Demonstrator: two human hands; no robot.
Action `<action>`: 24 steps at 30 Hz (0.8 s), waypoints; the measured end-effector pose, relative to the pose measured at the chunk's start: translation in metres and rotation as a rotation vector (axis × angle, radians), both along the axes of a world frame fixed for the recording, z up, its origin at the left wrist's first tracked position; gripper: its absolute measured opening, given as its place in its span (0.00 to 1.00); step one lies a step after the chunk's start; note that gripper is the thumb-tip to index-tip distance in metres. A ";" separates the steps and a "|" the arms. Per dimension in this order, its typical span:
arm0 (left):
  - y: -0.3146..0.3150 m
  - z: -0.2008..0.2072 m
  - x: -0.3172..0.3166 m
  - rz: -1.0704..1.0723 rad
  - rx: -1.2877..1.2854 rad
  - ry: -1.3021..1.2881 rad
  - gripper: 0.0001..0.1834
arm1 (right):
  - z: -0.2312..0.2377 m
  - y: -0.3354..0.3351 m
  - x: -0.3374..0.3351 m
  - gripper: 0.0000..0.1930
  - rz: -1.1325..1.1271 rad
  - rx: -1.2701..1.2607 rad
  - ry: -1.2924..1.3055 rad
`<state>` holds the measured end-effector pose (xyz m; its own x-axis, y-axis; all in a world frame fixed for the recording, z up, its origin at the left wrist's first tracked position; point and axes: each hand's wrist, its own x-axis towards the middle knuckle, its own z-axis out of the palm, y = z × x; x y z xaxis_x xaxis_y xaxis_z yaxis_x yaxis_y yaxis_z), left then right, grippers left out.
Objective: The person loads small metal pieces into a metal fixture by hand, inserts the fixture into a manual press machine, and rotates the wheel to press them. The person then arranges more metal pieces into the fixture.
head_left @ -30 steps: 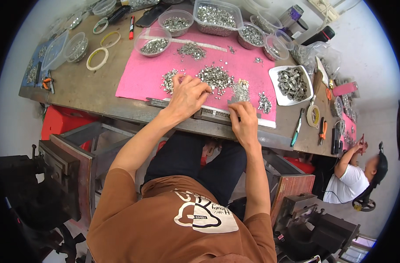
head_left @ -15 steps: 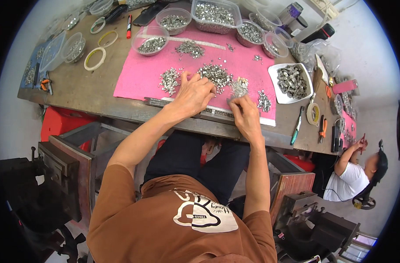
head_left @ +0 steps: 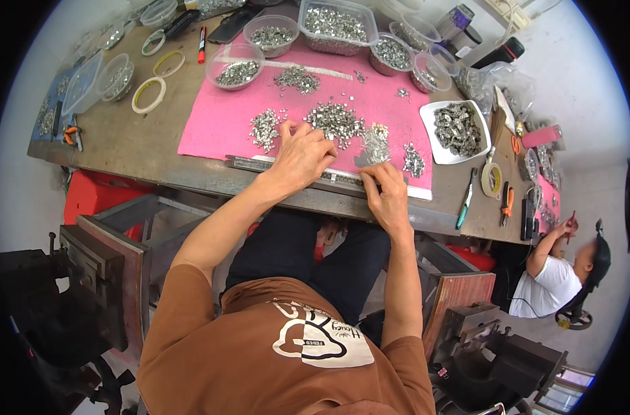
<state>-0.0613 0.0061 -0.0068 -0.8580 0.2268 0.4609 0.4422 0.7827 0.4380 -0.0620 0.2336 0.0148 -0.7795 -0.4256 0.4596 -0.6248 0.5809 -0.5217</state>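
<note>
1. Bar (head_left: 340,178), dark metal, laid along pink mat's (head_left: 214,117) near edge.
2. Left hand (head_left: 302,153), curled; grip cannot be told.
3. Right hand (head_left: 386,192), thumb and forefinger drawn together; contents unclear.
4. Silver pieces (head_left: 335,123), heaped beyond.

Your left hand (head_left: 303,155) and right hand (head_left: 388,195) are by the bar (head_left: 340,178) along the near edge of the mat (head_left: 218,124), with a heap of pieces (head_left: 334,122) behind them, a tub (head_left: 337,45) farther back, a tape roll (head_left: 147,110) to the left, and a dish (head_left: 431,133) and pliers (head_left: 506,205) to the right.
</note>
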 end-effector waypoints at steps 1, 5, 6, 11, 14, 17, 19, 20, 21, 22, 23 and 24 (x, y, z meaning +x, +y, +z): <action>0.000 -0.001 0.000 0.002 -0.001 0.000 0.06 | 0.001 -0.004 -0.005 0.05 -0.008 -0.009 -0.023; 0.004 -0.002 -0.001 0.012 -0.001 0.027 0.06 | -0.010 -0.020 -0.037 0.05 -0.053 -0.031 0.027; 0.004 -0.002 -0.001 0.013 0.000 0.026 0.06 | -0.014 -0.024 -0.044 0.05 -0.055 -0.033 0.028; 0.002 -0.002 0.000 0.018 -0.024 0.020 0.05 | -0.020 -0.032 -0.056 0.04 -0.071 0.078 0.006; 0.001 -0.003 0.000 0.016 -0.029 0.022 0.04 | -0.019 -0.030 -0.058 0.04 -0.049 0.057 -0.087; 0.005 -0.002 0.001 0.012 -0.036 0.036 0.04 | -0.020 -0.028 -0.060 0.04 -0.022 0.018 -0.132; 0.009 -0.001 0.002 0.006 -0.042 0.039 0.04 | -0.017 -0.029 -0.061 0.04 0.002 0.016 -0.082; 0.013 0.000 0.005 -0.012 -0.013 0.043 0.04 | -0.016 -0.028 -0.062 0.04 0.031 0.016 -0.031; 0.016 0.002 0.008 -0.030 0.015 0.047 0.04 | -0.014 -0.027 -0.062 0.04 0.026 0.014 -0.031; 0.021 0.005 0.011 -0.043 0.041 0.057 0.05 | -0.012 -0.026 -0.062 0.04 0.038 0.032 -0.035; 0.026 0.006 0.015 -0.049 0.040 0.057 0.05 | -0.011 -0.025 -0.062 0.04 0.050 0.050 -0.040; 0.031 0.006 0.018 -0.066 0.066 0.078 0.05 | -0.010 -0.023 -0.061 0.04 0.049 0.048 -0.039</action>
<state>-0.0438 0.0369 -0.0007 -0.8030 0.2486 0.5416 0.5268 0.7210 0.4501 -0.1231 0.2103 0.0047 -0.7739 -0.4848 0.4075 -0.6331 0.5752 -0.5180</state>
